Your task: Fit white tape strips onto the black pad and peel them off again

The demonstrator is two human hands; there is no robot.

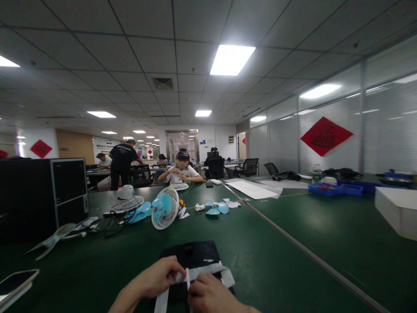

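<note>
On the green table just in front of me lies a flat black object [192, 252]; its kind is unclear. White strips [208, 268] of tape or paper run across it, and one loose-looking end [227, 277] sticks out at its right. Another strip [162, 301] hangs down its near left side. My left hand [164, 274] is closed, fingertips pinching at a narrow upright white strip [188, 278] near the middle. My right hand [210, 294] has its fingers curled on the lower part of that same strip, partly hiding it.
Ahead stand a fan head [165, 208], blue fan blades [215, 208] and cables [114, 226]. A phone [16, 284] lies at left near a black computer case [42, 195]. A blue tray [325, 189] and a white box [397, 213] stand right. A person [180, 174] sits opposite.
</note>
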